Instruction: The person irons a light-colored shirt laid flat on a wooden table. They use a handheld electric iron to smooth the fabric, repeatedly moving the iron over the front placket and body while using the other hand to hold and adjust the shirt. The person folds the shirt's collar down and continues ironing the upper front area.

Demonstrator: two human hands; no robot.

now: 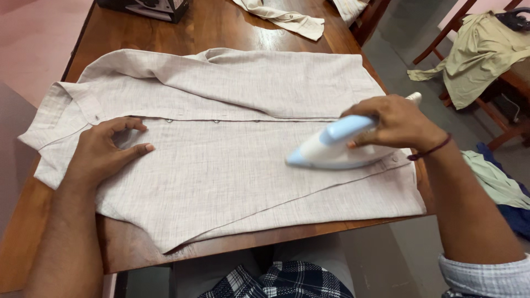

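R hand (pixel 395 122) gripping iron (pixel 331 149), L hand (pixel 107 150) splayed on shirt (pixel 232 165)

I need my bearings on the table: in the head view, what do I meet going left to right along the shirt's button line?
Shirt collar → left hand pressing flat on the shirt → row of buttons → blue-and-white iron → right hand gripping its handle → green cloth on the chair.

A home room: wooden table (pixel 232 25), chairs (pixel 499 118) draped with clothes (pixel 480 55), ironing underway.

Pale-blue iron (pixel 331 148) flat on buttoned beige shirt (pixel 232 165).
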